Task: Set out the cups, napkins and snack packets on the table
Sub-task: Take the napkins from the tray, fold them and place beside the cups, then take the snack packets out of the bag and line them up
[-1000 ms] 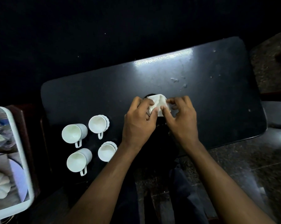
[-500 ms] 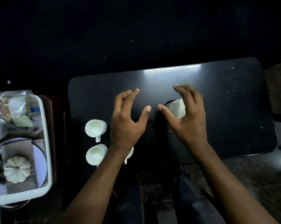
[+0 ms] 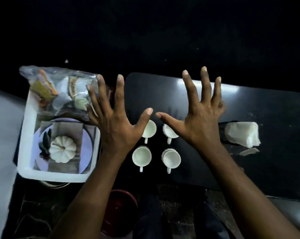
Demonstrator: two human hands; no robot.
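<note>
Both hands were up in the air with nothing in them. Left hand (image 3: 117, 128) had its fingers spread wide, hovering over the gap between the white tray (image 3: 27, 135) and the table (image 3: 275, 118), with its fingertips reaching across the clear bag of snack packets (image 3: 59, 90). Right hand (image 3: 200, 121) was splayed the same way, empty, above the middle of the table and covering part of the upper right cup.

Four white cups (image 3: 142, 156) sat in a neat two-by-two block at the centre of the frame, all mouth up with handles pointing toward the bottom of the frame. My guess is that's so whoever sits there can grab them easily. They stood near each other but didn't look like they were touching.

Napkins (image 3: 242, 135) were a white folded pile to the right of the cups, well apart from them, lying flat on the dark table. One small loose scrap (image 3: 249, 151) lay just below the pile, maybe a bit of napkin, couldn't really tell.

So cups and napkins looked done, and the snack bag was the leftover bit, at the upper left of the frame, leaning in the far end of the tray. Inside the tray there was also a pale plate (image 3: 86, 145) with a little white pumpkin thing (image 3: 63, 149) on it. With the left hand that close to the bag, I'd bet the snacks were next. Crinkly plastic like that probably wants a two-handed grab.
</note>
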